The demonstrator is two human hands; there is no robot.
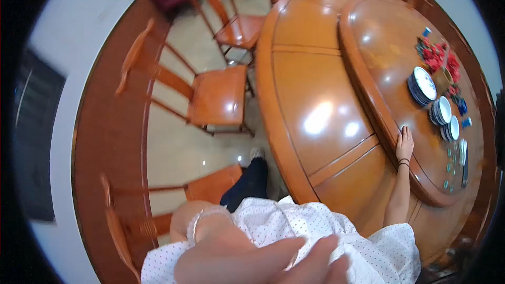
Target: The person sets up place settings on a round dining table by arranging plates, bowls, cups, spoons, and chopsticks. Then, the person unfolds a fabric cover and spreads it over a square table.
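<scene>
My right hand [404,144] lies with fingers stretched out on the rim of the raised wooden turntable [376,52], a dark band round its wrist. It holds nothing. My left hand [263,260] is large and blurred, close to the camera in front of my white dotted shirt. Its fingers reach to the right, partly apart, and the frame's lower edge cuts them off. Beyond my right hand, the turntable bears a stack of plates [424,85], a stack of bowls [442,111], smaller stacked bowls [451,128] and several small clear glasses [449,168].
White spoons [463,151] and a dark long item [465,172] lie past the glasses. Red flowers [441,57] stand behind the plates. Around the round wooden table [310,84] are several wooden chairs, including one at the left [218,97] and another near my leg [210,184].
</scene>
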